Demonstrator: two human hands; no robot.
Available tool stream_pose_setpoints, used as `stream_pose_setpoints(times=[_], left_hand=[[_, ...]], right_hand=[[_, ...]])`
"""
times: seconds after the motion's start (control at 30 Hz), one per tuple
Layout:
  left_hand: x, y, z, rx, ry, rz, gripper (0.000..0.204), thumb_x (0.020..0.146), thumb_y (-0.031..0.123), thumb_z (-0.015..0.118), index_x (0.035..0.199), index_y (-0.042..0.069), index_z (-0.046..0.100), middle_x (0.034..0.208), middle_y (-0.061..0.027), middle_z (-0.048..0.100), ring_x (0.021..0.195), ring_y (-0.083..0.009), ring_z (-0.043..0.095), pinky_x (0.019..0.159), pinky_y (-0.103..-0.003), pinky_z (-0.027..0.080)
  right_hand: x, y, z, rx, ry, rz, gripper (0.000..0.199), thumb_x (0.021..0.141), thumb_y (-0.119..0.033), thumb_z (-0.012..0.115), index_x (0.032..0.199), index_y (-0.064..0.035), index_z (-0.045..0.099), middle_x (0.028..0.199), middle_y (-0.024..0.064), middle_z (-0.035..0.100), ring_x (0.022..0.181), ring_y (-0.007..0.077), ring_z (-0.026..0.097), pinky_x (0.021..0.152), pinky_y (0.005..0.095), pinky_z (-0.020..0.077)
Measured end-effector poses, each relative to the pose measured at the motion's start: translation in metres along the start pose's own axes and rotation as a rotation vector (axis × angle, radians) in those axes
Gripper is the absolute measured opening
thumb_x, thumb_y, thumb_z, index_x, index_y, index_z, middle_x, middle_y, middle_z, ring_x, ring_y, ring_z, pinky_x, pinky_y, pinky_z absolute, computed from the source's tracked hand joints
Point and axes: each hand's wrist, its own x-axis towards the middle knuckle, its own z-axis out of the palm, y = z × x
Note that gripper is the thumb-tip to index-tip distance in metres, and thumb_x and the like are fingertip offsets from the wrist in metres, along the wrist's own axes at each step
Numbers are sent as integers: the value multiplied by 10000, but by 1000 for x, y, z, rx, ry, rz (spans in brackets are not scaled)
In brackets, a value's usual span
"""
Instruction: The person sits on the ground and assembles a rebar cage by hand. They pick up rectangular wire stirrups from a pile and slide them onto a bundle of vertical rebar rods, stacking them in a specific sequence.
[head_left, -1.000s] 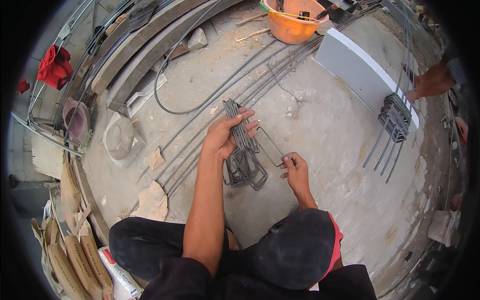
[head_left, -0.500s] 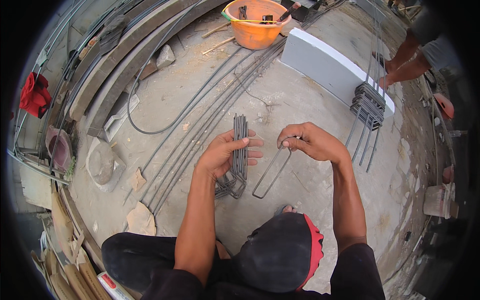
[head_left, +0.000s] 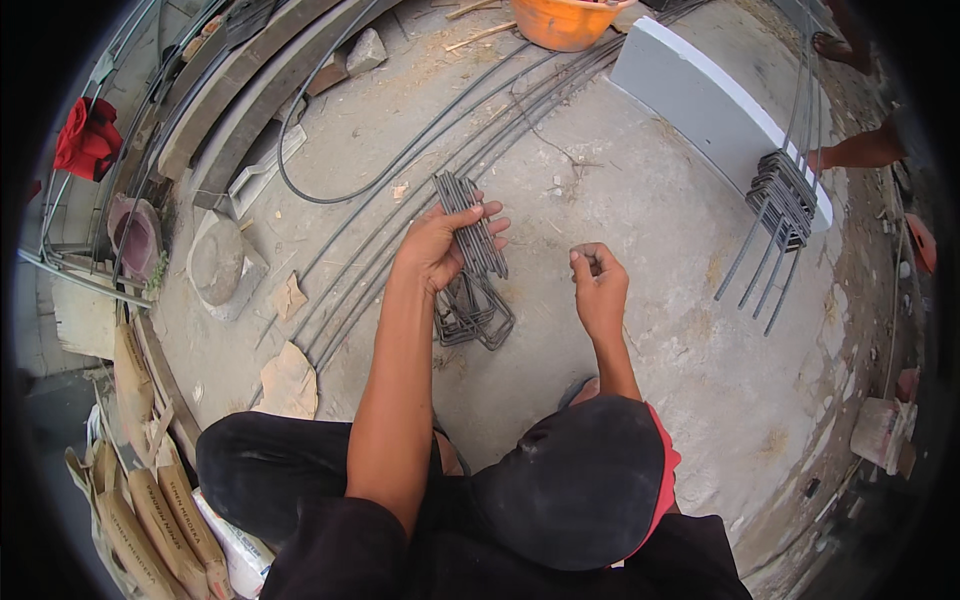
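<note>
My left hand (head_left: 440, 240) is closed round a bundle of bent steel rebar stirrups (head_left: 470, 225), thumb across the front and fingertips showing behind. Directly below it are more rectangular stirrups (head_left: 478, 312); whether they rest on the floor or hang from the bundle I cannot tell. To the right, my right hand (head_left: 600, 288) is raised over the concrete, its fingers curled in toward the thumb. No stirrup shows in it.
Long steel bars (head_left: 400, 232) run diagonally across the concrete floor. An orange basin (head_left: 565, 25) stands at the back. At right, stacked stirrups sit on upright bars (head_left: 782, 200) against a white slab (head_left: 705, 95); another person's limb (head_left: 865, 148) is behind. Paper sacks (head_left: 150, 530) lie lower left.
The single stirrup that was in my right hand no longer shows there. That hand has drawn down and inward. My left hand has risen in the picture with its bundle tilted; the whole view has shifted.
</note>
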Motion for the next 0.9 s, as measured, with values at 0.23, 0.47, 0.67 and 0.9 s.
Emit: stream_pose_setpoints(times=[0.23, 0.47, 0.67, 0.9], left_hand=[[5, -4, -33, -128, 130, 15, 475, 1082, 22, 538, 1520, -73, 380, 1489, -273, 577, 1287, -431, 655, 999, -563, 653], [0, 5, -38, -109, -32, 65, 544, 1068, 54, 595, 1549, -95, 388, 1495, -266, 576, 1279, -400, 663, 996, -500, 650], [4, 9, -39, -159, -80, 41, 544, 1069, 61, 600, 1549, -105, 404, 1474, -276, 593, 1275, -375, 672, 1008, -484, 641], [5, 24, -70, -138, -47, 108, 532, 1072, 77, 599, 1539, -106, 421, 1455, -277, 608, 1271, -359, 680, 1017, -470, 639]], right_hand=[[-99, 39, 78, -492, -427, -347, 191, 940, -224, 770, 1047, -67, 747, 1006, 124, 662, 922, 364, 715, 785, 493, 566], [-73, 13, 81, -563, -575, -317, 261, 922, -263, 800, 1090, -64, 782, 1025, 154, 689, 927, 371, 722, 778, 472, 567], [-71, 30, 89, -427, -628, -188, 280, 931, -247, 794, 1122, -42, 787, 1004, 172, 726, 892, 357, 722, 787, 443, 564], [-68, 29, 36, 57, -645, 190, 253, 1001, -228, 754, 1127, -9, 776, 925, 79, 736, 779, 146, 662, 621, 313, 502]])
